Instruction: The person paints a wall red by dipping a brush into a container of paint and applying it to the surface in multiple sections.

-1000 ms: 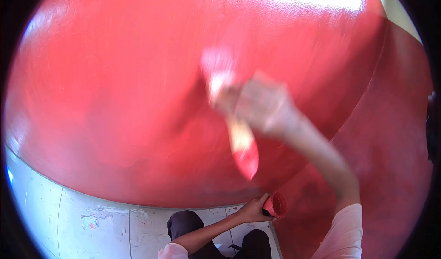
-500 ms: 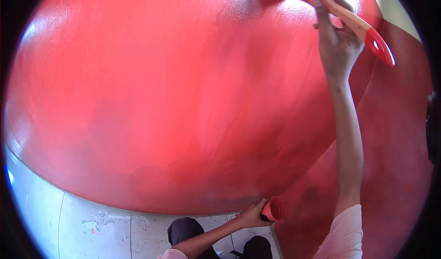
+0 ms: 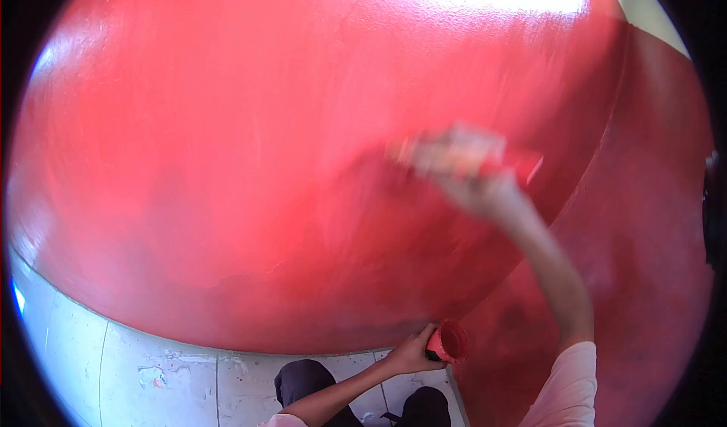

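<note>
A paintbrush (image 3: 522, 165) with a red-ended handle is held in my right hand (image 3: 473, 168), which is blurred by motion. The brush head points left, at or close to the glossy red wall (image 3: 265, 139); whether the bristles touch it cannot be made out. Low in the view, my left hand (image 3: 413, 353) is wrapped round a small red-smeared cup (image 3: 452, 341), its opening tilted to the right. The cup is near the foot of the wall, by the corner.
Pale floor tiles (image 3: 178, 381) with paint marks run along the wall's foot. My dark-clad knees (image 3: 303, 381) are at the bottom. A second red wall (image 3: 606, 290) meets the first at a corner on the right, with a cream upper part (image 3: 653, 14).
My right hand has swept down and left with the brush, from the upper right to the middle of the wall. My left hand and the cup have barely moved.
</note>
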`<state>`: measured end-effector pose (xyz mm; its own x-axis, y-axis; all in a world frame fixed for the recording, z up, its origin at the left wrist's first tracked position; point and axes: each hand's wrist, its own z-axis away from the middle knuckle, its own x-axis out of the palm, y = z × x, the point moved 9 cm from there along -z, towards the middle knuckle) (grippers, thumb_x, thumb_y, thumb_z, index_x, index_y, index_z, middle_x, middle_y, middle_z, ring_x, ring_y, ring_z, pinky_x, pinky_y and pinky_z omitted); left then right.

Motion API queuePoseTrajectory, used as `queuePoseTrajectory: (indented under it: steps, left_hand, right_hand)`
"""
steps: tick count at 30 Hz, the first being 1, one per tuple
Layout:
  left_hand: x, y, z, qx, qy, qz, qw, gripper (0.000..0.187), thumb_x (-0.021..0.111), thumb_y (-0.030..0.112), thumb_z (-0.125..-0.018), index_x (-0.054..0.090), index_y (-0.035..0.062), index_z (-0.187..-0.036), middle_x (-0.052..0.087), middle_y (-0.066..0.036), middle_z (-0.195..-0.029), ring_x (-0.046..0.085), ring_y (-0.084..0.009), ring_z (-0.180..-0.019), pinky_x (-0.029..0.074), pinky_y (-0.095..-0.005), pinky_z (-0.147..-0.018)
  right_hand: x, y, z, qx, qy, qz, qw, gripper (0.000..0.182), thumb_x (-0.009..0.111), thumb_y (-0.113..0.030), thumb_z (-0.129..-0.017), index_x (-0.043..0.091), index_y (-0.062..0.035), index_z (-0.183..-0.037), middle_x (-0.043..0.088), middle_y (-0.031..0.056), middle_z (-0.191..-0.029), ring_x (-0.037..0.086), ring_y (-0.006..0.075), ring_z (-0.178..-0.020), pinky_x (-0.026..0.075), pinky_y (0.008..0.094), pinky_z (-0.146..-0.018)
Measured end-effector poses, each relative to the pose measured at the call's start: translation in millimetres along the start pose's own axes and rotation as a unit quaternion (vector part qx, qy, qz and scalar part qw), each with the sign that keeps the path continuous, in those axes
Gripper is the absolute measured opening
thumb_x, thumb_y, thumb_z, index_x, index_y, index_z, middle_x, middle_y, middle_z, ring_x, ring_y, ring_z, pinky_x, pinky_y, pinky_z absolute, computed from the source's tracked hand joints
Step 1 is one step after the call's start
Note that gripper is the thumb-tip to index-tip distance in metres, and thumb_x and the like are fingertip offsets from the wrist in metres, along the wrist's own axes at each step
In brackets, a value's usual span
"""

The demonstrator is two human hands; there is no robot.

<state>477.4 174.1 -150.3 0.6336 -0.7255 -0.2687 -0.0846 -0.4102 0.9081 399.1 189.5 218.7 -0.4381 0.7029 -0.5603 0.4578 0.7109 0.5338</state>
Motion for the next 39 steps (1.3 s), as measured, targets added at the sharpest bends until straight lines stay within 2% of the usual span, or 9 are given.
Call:
queuePoseTrajectory:
  steps: [7, 16, 19, 23, 26, 28, 30, 33, 39]
  left_hand:
    - [-0.9, -2.6, 1.1, 0.025, 0.020, -0.028, 0.999, 0.091, 0.085, 0.037, -0.065, 0.037, 0.0009, -0.135, 0.059, -0.023, -0.118, 0.060, -0.0368, -0.111, 0.049, -0.0423, -0.092]
    - [4.5, -6.2, -2.8, 0.054, 0.016, -0.040, 0.998, 0.094, 0.086, 0.036, -0.063, 0.037, -0.0010, -0.135, 0.054, -0.024, -0.125, 0.055, -0.0363, -0.116, 0.046, -0.0428, -0.096]
    - [6.5, -15.4, -1.7, 0.040, 0.009, -0.057, 0.998, 0.094, 0.086, 0.036, -0.063, 0.037, -0.0013, -0.134, 0.054, -0.024, -0.125, 0.055, -0.0360, -0.117, 0.046, -0.0425, -0.097]
    - [6.2, -13.6, -3.6, 0.022, 0.020, -0.038, 0.999, 0.093, 0.086, 0.037, -0.063, 0.037, -0.0008, -0.134, 0.056, -0.024, -0.122, 0.057, -0.0356, -0.115, 0.047, -0.0418, -0.097]
    - [6.8, -10.5, -4.3, 0.025, 0.017, -0.036, 0.999, 0.092, 0.086, 0.037, -0.063, 0.038, -0.0005, -0.133, 0.058, -0.024, -0.120, 0.059, -0.0355, -0.112, 0.047, -0.0417, -0.096]
    - [6.3, -10.3, -4.7, 0.034, 0.023, -0.037, 0.998, 0.092, 0.086, 0.037, -0.063, 0.039, -0.0007, -0.132, 0.058, -0.024, -0.120, 0.059, -0.0354, -0.112, 0.048, -0.0419, -0.095]
    - [8.1, -15.1, -5.7, 0.050, 0.030, -0.038, 0.998, 0.091, 0.086, 0.037, -0.063, 0.040, -0.0009, -0.131, 0.058, -0.023, -0.119, 0.059, -0.0352, -0.112, 0.048, -0.0423, -0.095]
    - [8.9, -14.4, -7.0, 0.012, 0.007, -0.059, 0.998, 0.090, 0.086, 0.036, -0.063, 0.040, -0.0004, -0.131, 0.058, -0.023, -0.120, 0.059, -0.0352, -0.113, 0.047, -0.0425, -0.096]
    - [23.2, -38.2, -11.3, 0.043, -0.033, -0.029, 0.998, 0.092, 0.085, 0.035, -0.064, 0.037, -0.0007, -0.134, 0.054, -0.025, -0.124, 0.056, -0.0387, -0.116, 0.046, -0.0429, -0.097]
  right_hand:
    - [-120.7, 44.7, -39.4, 0.055, 0.276, 0.257, 0.925, 0.018, 0.072, -0.005, -0.081, 0.071, -0.0045, -0.100, 0.071, 0.0061, -0.095, 0.062, 0.0115, -0.070, 0.049, 0.0236, -0.059]
    - [98.3, -104.1, 143.8, 0.067, -0.146, -0.083, 0.984, 0.036, 0.071, -0.014, -0.073, 0.068, -0.0200, -0.109, 0.065, 0.0022, -0.110, 0.062, 0.0141, -0.076, 0.053, 0.0298, -0.057]
    - [67.2, -75.4, 120.2, 0.091, -0.071, -0.140, 0.983, 0.036, 0.072, -0.011, -0.072, 0.069, -0.0190, -0.108, 0.067, 0.0009, -0.103, 0.059, 0.0129, -0.070, 0.051, 0.0270, -0.056]
    - [-33.9, 8.8, 34.9, -0.081, 0.078, 0.109, 0.988, 0.027, 0.071, -0.003, -0.076, 0.071, -0.0157, -0.100, 0.070, 0.0024, -0.090, 0.060, 0.0147, -0.062, 0.048, 0.0298, -0.053]
    - [-140.5, 78.1, -11.1, 0.064, 0.226, 0.122, 0.964, 0.012, 0.063, -0.011, -0.089, 0.068, -0.0010, -0.085, 0.070, 0.0054, -0.095, 0.064, 0.0185, -0.066, 0.049, 0.0264, -0.054]
    - [-165.2, 84.9, -38.5, 0.119, 0.285, 0.080, 0.948, 0.029, 0.065, -0.012, -0.089, 0.062, 0.0009, -0.115, 0.068, 0.0091, -0.105, 0.066, 0.0143, -0.083, 0.052, 0.0200, -0.055]
    - [-123.7, 71.4, -14.0, 0.057, 0.151, 0.499, 0.852, 0.010, 0.064, -0.008, -0.088, 0.067, -0.0019, -0.096, 0.069, 0.0067, -0.096, 0.065, 0.0191, -0.071, 0.050, 0.0252, -0.054]
    - [-66.3, 28.9, 26.8, -0.079, 0.070, 0.260, 0.960, 0.010, 0.068, -0.004, -0.079, 0.071, -0.0059, -0.089, 0.071, 0.0083, -0.095, 0.068, 0.0230, -0.081, 0.050, 0.0317, -0.060]
    - [54.1, -87.3, 169.5, 0.153, -0.046, -0.074, 0.984, 0.033, 0.069, -0.012, -0.077, 0.070, -0.0172, -0.110, 0.065, 0.0012, -0.109, 0.064, 0.0175, -0.085, 0.056, 0.0298, -0.070]
